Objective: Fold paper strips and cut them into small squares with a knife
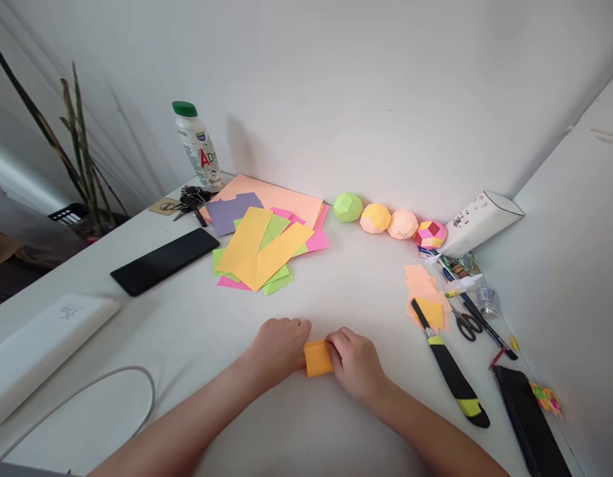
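A small folded orange paper (pixel 318 360) is between my two hands near the table's front. My left hand (pixel 282 344) has its fingers curled in at the paper's left edge. On the right side, my right hand (pixel 354 361) pinches the paper's upper right edge between thumb and fingers. Beyond the hands lies a loose pile of colored paper, with yellow-orange strips (pixel 271 255) on top. To the right, small peach sheets (pixel 419 279) lie with an orange square (pixel 429 311) on them.
A utility knife (pixel 452 374), scissors (pixel 468 324) and a black case (pixel 529 421) lie right. Four paper balls (pixel 375 218) line the wall. At left are a black phone (pixel 164 260), a white device (pixel 52 351), its cable (pixel 150 377) and a bottle (pixel 199 149).
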Tool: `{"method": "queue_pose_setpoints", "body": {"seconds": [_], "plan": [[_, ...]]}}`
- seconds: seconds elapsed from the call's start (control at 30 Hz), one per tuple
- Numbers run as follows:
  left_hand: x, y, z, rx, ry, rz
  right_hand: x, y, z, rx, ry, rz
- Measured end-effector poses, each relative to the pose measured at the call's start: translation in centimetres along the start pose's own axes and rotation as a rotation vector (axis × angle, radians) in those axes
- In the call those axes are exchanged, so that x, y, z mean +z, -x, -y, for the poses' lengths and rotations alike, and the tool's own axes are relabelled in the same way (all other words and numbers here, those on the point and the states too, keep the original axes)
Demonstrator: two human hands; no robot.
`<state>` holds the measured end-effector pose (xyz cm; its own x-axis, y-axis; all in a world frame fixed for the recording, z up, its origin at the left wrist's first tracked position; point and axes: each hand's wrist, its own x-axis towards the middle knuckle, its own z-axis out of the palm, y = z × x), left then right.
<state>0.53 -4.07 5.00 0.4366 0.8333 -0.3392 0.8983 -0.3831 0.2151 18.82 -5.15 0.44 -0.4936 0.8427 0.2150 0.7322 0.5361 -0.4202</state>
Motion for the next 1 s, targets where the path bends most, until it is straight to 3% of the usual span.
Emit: {"method": "queue_pose_setpoints", "body": {"seconds": [0.23, 0.3, 0.43, 0.53, 0.67, 1.0], "plan": [[0.3, 1.7, -1.0, 0.087, -0.153, -0.058, 0.7, 0.3, 0.1, -0.030, 0.110, -0.036], [1.0, 2.4, -2.3, 0.087, -0.160, -0.178, 0.8, 0.3, 0.1, -0.035, 0.161, -0.056], [3.6, 3.5, -5.0, 0.243, -0.219, -0.438, 1.0, 0.4, 0.3, -0.031, 0.215, -0.075], [5.5, 3.5, -5.9, 0.249, -0.229, -0.527, 0.8, 0.3, 0.5, -0.036, 0.250, -0.053], [6.7, 3.0, -6.1, 0.177, -0.200, -0.584, 0.6, 0.2, 0.6, -0.028, 0.268, -0.005], [7.3, 2.8, -6.1, 0.132, -0.158, -0.623, 0.6, 0.2, 0.6, -0.056, 0.323, 0.017]]}}
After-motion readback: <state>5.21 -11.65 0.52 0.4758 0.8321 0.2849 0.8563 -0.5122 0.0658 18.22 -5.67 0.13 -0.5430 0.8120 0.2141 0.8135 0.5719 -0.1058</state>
